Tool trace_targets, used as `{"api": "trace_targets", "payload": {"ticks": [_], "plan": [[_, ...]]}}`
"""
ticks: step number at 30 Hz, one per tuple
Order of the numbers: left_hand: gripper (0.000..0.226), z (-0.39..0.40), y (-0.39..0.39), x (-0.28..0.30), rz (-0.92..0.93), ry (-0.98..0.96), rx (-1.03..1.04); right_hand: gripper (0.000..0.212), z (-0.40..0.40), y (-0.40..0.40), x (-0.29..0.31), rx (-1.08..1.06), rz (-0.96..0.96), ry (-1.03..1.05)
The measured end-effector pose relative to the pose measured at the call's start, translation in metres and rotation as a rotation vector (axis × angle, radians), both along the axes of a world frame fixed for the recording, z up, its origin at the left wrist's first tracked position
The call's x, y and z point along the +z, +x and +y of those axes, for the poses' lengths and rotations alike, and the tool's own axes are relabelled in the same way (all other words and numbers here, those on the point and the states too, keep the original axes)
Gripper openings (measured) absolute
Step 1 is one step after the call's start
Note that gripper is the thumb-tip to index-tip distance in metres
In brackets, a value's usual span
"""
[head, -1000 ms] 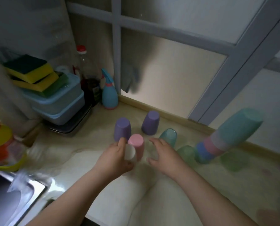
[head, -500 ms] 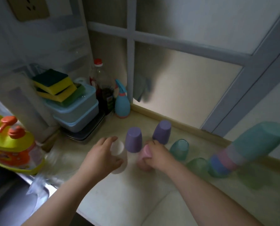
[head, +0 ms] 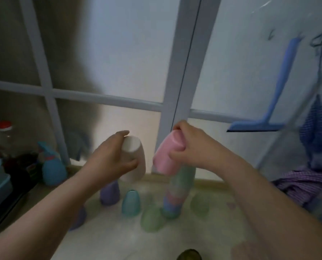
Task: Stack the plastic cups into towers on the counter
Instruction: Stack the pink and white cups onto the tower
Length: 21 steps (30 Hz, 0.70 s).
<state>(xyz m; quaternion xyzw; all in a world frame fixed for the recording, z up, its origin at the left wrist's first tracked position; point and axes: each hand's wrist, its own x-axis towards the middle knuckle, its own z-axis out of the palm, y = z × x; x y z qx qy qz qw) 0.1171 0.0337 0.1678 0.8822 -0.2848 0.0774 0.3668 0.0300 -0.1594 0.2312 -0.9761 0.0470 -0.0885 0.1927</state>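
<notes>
Change: both hands have lifted off the worktop since half a second ago, each carrying its cup up in front of the window; the view has tilted upward and swung right, so the sponges and yellow bottle are out of sight.
Worktop (head: pixel 119 239): pale marbled surface, bare at 6 o'clock, cups grouped at its middle.
Near cups: an upturned translucent green plastic cup (head: pixel 151 218) stands at centre; a purple cup (head: pixel 79 218), part hidden by the left forearm, stands at its 9 o'clock.
Middle cups: an upturned teal plastic cup (head: pixel 131 203) sits at 11 o'clock of the green one, and a second pale green cup (head: pixel 199 204) stands at its 2 o'clock.
Tower: a tall stack of nested upturned cups (head: pixel 177 194), teal at the base, blue and pink bands above, green on top, rises just beside the near green cup.
Far cup: an upturned lilac plastic cup (head: pixel 110 192) stands behind the teal one, under the left hand.
Left hand (head: pixel 111 158): clenched round a white plastic cup (head: pixel 133 158), held in the air base upward.
Right hand (head: pixel 192 147): gripping a pink plastic cup (head: pixel 166 156), tilted, its mouth just above the tower's top.
Back left: a blue spray bottle (head: pixel 52 170) stands at 10 o'clock by the window frame.
Back right: a blue squeegee (head: pixel 257 124) hangs at 2 o'clock, with purple checked cloth (head: pixel 304 182) below it.
</notes>
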Motion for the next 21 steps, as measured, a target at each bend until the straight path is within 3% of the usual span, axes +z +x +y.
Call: {"api": "trace_targets", "payload": {"ticks": [5,16,21], "plan": [[0.071,-0.051,0.001,0.028,-0.019,-0.005,-0.113,0.050,-0.048,-0.001,0.023,-0.056,-0.062,-0.007],[0.074,-0.070,0.008,0.017,0.056,-0.018,-0.101,0.063,-0.075,0.033,-0.047,-0.066,0.160,0.007],[0.072,-0.069,0.012,0.014,0.065,-0.036,-0.074,0.066,-0.075,0.033,-0.057,-0.065,0.139,0.062]]}}
